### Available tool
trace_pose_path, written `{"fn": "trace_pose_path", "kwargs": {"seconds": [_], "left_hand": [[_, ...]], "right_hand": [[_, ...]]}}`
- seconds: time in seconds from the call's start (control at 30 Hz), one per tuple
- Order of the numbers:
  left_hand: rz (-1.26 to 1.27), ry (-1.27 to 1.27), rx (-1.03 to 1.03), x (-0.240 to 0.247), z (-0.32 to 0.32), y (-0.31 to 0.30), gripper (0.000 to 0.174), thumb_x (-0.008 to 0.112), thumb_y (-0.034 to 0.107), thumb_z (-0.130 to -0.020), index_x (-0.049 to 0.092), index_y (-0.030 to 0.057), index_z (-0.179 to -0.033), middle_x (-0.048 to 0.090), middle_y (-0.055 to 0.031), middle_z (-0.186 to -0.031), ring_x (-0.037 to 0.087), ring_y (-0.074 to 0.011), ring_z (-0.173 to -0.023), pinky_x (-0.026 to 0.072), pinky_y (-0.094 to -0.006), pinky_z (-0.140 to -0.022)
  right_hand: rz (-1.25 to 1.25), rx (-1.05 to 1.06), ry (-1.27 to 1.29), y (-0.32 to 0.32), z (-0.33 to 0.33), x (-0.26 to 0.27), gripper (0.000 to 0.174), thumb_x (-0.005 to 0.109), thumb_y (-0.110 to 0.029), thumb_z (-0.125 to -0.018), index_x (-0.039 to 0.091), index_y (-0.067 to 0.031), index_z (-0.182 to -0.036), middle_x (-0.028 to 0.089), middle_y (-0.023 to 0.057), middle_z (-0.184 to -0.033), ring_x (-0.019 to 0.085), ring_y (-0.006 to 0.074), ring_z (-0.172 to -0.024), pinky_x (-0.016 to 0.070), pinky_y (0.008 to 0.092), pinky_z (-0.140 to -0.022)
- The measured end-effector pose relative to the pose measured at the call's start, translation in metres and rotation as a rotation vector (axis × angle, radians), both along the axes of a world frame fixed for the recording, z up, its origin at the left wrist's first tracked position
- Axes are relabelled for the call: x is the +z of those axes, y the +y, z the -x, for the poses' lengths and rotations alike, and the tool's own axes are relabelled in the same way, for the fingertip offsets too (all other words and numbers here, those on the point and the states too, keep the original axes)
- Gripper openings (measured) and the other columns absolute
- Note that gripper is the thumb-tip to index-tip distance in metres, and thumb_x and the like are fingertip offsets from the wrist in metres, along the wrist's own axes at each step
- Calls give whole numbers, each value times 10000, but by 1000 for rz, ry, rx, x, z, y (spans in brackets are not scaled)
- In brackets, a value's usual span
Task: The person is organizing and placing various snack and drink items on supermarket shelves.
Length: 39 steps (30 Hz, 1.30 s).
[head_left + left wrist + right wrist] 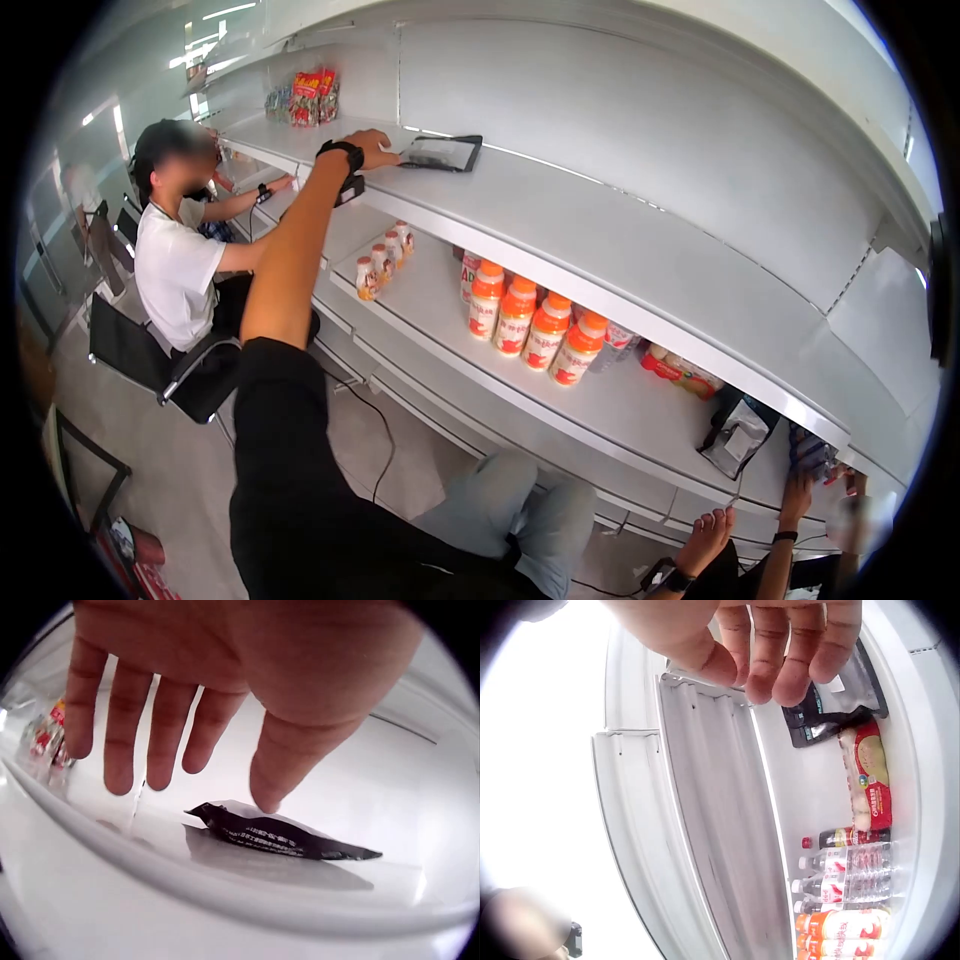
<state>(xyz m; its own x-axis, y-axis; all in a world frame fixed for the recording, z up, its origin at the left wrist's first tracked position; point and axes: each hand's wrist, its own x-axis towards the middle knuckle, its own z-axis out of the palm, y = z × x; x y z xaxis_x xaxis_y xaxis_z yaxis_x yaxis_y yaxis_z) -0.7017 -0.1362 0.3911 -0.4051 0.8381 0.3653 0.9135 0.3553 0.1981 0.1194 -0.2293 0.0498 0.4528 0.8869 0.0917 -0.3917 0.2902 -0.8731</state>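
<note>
My left hand (370,150) is over the upper shelf (560,215), fingers spread and holding nothing. A flat black pouch (442,153) with a pale panel lies beside its thumb. In the left wrist view the pouch (277,834) shows white print, below the thumb (279,769). My right hand (706,538) is low, in front of the lower shelf, its fingers loosely bent around nothing. Nearest to it is a black pouch (740,435) with a clear window, standing on that shelf. The right wrist view shows this pouch (840,697) partly behind the fingers (791,679).
Orange-capped bottles (515,315), small bottles (380,262) and a red multipack (680,370) stand on the lower shelf. Red snack bags (312,97) are at the upper shelf's far left. A seated person (180,240) is at left; another person's hand (797,497) reaches in at right.
</note>
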Motion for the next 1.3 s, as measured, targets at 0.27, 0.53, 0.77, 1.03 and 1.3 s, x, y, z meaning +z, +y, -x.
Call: {"fn": "trace_pose_path", "kwargs": {"seconds": [0.27, 0.53, 0.77, 1.03, 1.3], "left_hand": [[79, -400, -63, -3, 25, 60, 591, 770, 395, -723, 647, -38, -1107, 679, -98, -884, 616, -180, -699, 490, -309, -623], [-184, -791, -357, 5, 6, 37, 502, 715, 199, -822, 568, 34, -1273, 651, -48, -973, 623, -119, -801, 535, -246, -673], [-391, -789, -633, 46, -119, -60, 374, 639, 123, -885, 575, 45, -1245, 625, -32, -1066, 617, -121, -900, 546, -268, -752], [-368, -1128, -988, -114, -342, -129, 296, 642, 10, -869, 568, -2, -1155, 579, -18, -1026, 547, -64, -848, 446, -190, -721], [-56, -1515, -1090, -328, -485, -110, 240, 596, -17, -905, 503, 5, -1125, 536, -12, -945, 525, -73, -835, 440, -217, -733]], "right_hand": [[43, -47, 4, -40, 29, -8, 343, 604, -170, -920, 532, -97, -1248, 578, -5, -952, 503, 69, -746, 420, 219, -666], [-51, 99, -38, -34, 59, 11, 254, 595, -139, -932, 565, -53, -1169, 568, 31, -918, 504, 99, -763, 429, 244, -658], [-45, 267, -168, -27, 100, 28, 251, 593, -106, -912, 560, -31, -1150, 601, 51, -941, 566, 133, -790, 474, 268, -730], [-208, 815, -212, -56, 160, 83, 435, 611, -124, -922, 473, -22, -1321, 612, 90, -1153, 586, 185, -1001, 475, 335, -874], [38, 501, -287, -82, 91, -4, 399, 637, -44, -900, 499, -22, -1274, 641, 35, -1053, 603, 101, -864, 479, 243, -746]]}}
